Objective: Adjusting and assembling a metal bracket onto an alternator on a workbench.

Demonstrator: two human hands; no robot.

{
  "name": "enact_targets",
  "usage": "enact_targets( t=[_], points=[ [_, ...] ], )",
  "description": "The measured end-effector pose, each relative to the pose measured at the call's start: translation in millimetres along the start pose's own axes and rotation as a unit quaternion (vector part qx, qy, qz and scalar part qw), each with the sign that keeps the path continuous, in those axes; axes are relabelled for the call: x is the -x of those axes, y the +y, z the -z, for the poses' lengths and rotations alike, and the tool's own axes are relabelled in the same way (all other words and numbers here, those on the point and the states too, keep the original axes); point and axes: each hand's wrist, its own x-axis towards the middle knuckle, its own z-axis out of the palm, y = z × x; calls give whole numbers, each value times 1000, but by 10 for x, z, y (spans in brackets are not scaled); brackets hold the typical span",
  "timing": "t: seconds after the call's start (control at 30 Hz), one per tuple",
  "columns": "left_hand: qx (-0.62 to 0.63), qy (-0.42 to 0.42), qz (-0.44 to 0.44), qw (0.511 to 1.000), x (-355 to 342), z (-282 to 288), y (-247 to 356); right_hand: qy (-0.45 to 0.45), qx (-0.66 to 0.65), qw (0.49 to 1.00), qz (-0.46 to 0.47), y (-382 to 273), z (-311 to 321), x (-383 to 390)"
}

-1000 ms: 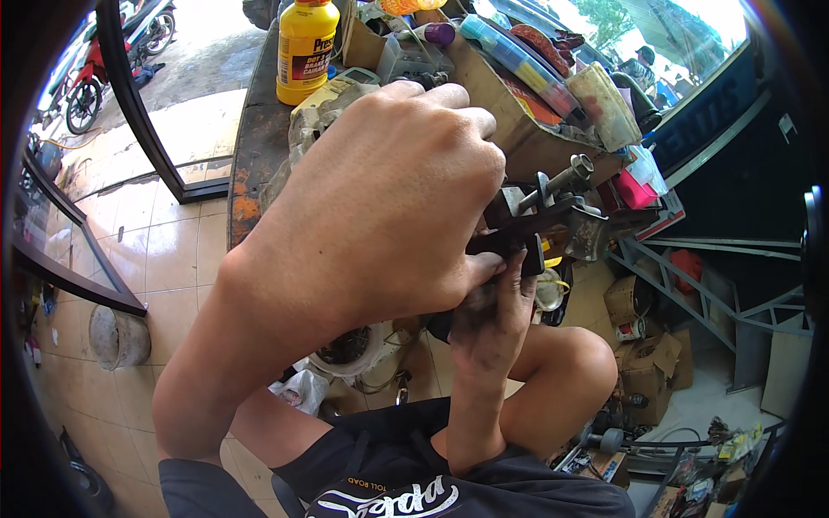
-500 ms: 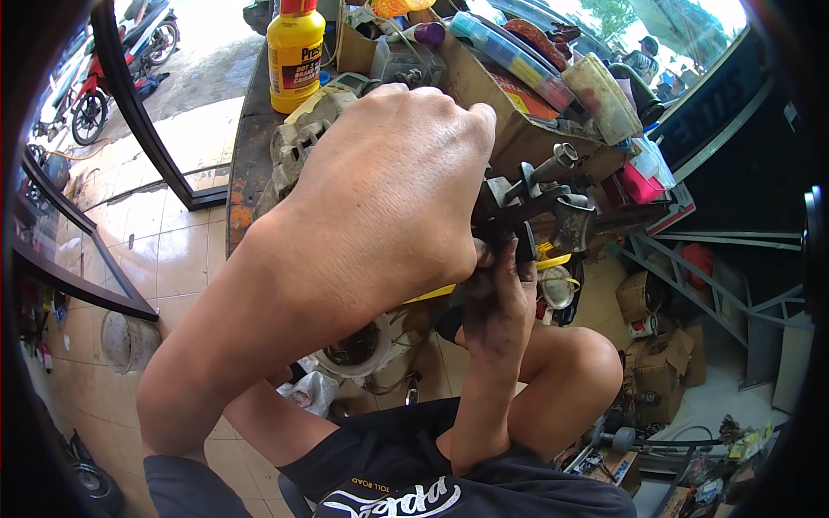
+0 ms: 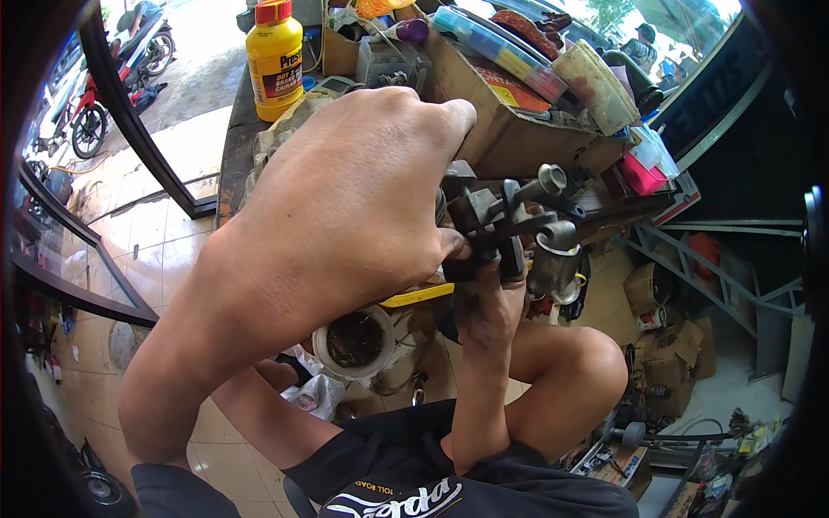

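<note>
A dark metal part (image 3: 505, 220) with a bolt, flat arms and a short cylindrical barrel is held up in front of me. My left hand (image 3: 363, 181), knuckles up, is curled over its left end. The left thumb tip rests against the part, while the other fingertips are hidden behind the hand. From below, my right hand (image 3: 490, 315) grips the part's black underside, its fingers pointing upward and smudged dark. What lies between the two hands is mostly covered by the left one.
Beyond my left hand, a yellow bottle (image 3: 275, 65) with a red cap stands on the workbench. A cardboard box (image 3: 484, 129) holds tools and cases. A round white bucket (image 3: 387, 341) stands below my hands. Cartons (image 3: 669, 367) lie on the right, a glass door frame (image 3: 142, 129) on the left.
Both hands and the metal part have shifted left in the picture, and the background has shifted a little too. More of the part and of the bucket below shows. The grip looks the same.
</note>
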Motion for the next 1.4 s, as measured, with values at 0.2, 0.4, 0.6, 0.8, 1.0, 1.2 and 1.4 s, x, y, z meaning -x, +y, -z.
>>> enact_targets(
  t=[0.2, 0.4, 0.6, 0.8, 1.0, 1.2, 1.4],
  points=[
    [-9, -8, 28, 1000, 44, 32, 5, -12, 12, 998, -64, -93, -7, 18],
    [-10, -16, 40, 999, 67, 24, -10, 6, -33, 999, -37, -47, -58, 41],
    [-10, -8, 29, 999, 28, 26, 28, -12, -63, 997, -33, -138, -144, 13],
    [-35, -5, 32, 999, 50, 32, 15, -45, -107, 992, -52, -91, -108, 24],
    [-35, -6, 27, 999, 7, 7, 26, -32, -211, 967, -136, -88, 220, 116],
    [-20, -44, 63, 997, 1, 95, 165, -4, -335, 928, -165, -231, 171, 136],
    [-176, 78, -32, 981, 177, 13, 407, 16, -432, 888, -156, -255, 445, 51]
  ],
)
